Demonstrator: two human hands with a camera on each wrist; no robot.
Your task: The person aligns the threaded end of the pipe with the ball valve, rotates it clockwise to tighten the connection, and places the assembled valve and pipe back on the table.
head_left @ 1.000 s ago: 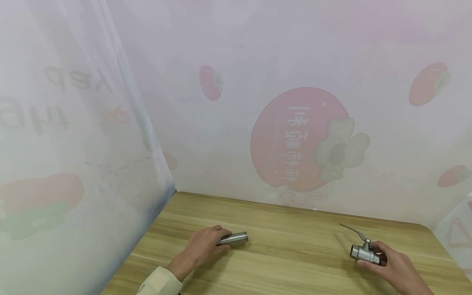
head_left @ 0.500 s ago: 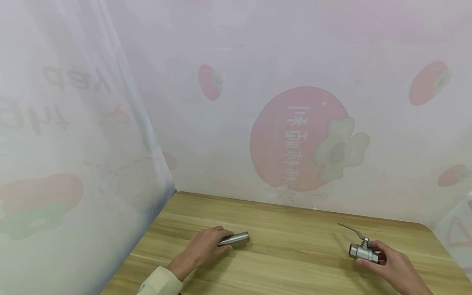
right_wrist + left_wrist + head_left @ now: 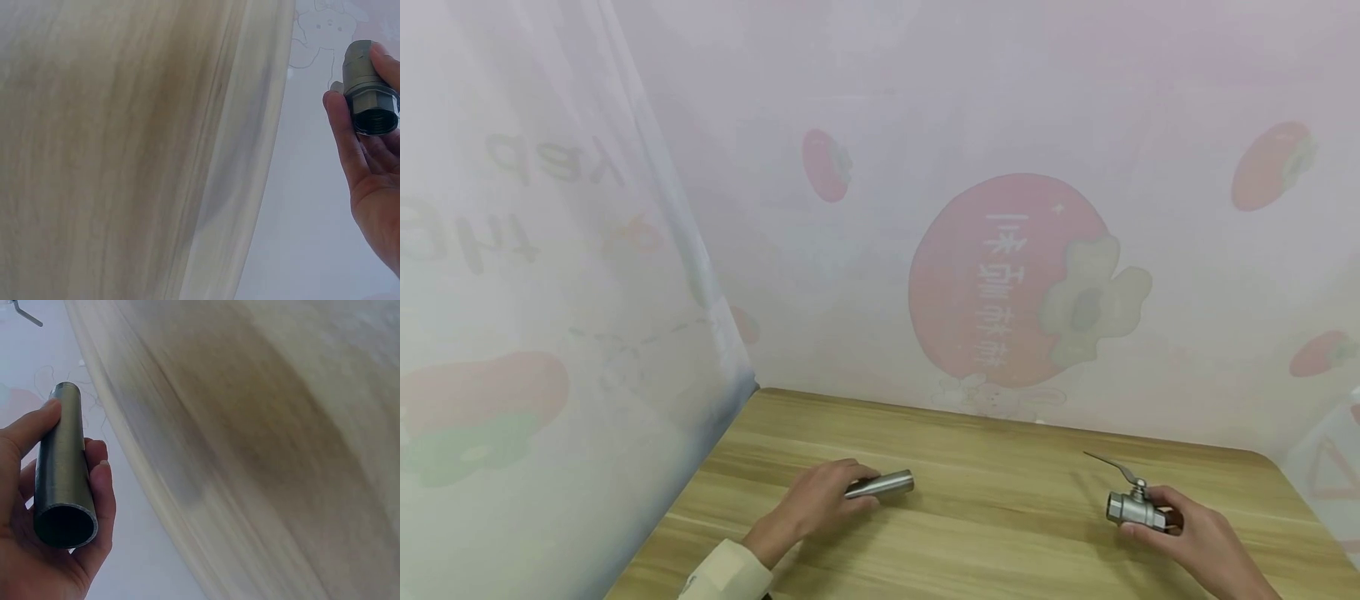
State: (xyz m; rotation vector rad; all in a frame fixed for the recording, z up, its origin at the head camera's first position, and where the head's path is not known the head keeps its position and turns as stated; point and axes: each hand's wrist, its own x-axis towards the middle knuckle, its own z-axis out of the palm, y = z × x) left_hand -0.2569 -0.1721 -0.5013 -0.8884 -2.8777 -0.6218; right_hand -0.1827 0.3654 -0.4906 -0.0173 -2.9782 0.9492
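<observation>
My left hand (image 3: 829, 497) grips a short metal pipe (image 3: 891, 484) above the left part of the wooden table. In the left wrist view the pipe (image 3: 65, 465) is a smooth hollow tube, with the thumb along one side and curled fingers on the other. On the right, my right hand (image 3: 1202, 537) holds a metal ball valve (image 3: 1135, 511) by its right end. The valve's thin lever handle (image 3: 1116, 464) points up and to the left. Looking from the right wrist, I see the threaded opening of the valve (image 3: 369, 94) between thumb and fingers. Pipe and valve are well apart.
The wood-grain table (image 3: 985, 467) has rounded far corners. Behind it hangs a pale curtain (image 3: 850, 275) printed with red fruit, and another curtain (image 3: 550, 317) runs along the left side.
My left hand has shifted the pipe slightly to the right. The valve in my right hand has drifted slightly left and up, so the two are a little closer together.
</observation>
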